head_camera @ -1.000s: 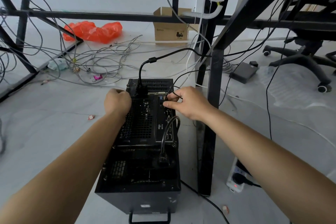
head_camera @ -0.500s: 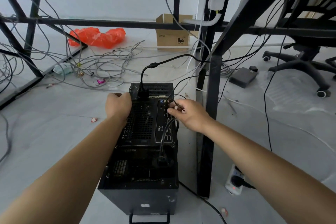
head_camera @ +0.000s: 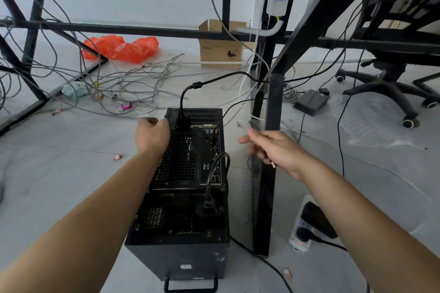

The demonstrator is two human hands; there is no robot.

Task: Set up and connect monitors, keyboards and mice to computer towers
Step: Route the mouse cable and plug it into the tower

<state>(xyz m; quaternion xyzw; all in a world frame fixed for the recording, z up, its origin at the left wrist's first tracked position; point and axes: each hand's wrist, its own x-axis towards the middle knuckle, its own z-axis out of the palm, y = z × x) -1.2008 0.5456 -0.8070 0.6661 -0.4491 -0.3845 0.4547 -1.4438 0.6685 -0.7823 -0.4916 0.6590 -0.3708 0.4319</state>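
Note:
A black computer tower (head_camera: 183, 245) stands on the floor with its rear panel facing up. My left hand (head_camera: 151, 137) grips the panel's far left edge. A thick black video cable (head_camera: 182, 102) is plugged in at the far end, a thin black cable (head_camera: 234, 105) runs to the port strip, and a power cable (head_camera: 210, 206) sits in the near socket. My right hand (head_camera: 276, 150) hovers to the right of the tower, off the ports, fingers loose and holding nothing I can make out.
A black desk leg (head_camera: 266, 185) stands right of the tower, with a white power strip (head_camera: 301, 235) on the floor behind it. Loose grey cables (head_camera: 128, 85), an orange bag (head_camera: 121, 49), a cardboard box (head_camera: 221, 51), a black adapter box (head_camera: 309, 102) and an office chair (head_camera: 390, 83) lie beyond.
My right hand has let go at the port strip and drawn away to the right, leaving the thin cable plugged in. My left hand stays on the tower's edge.

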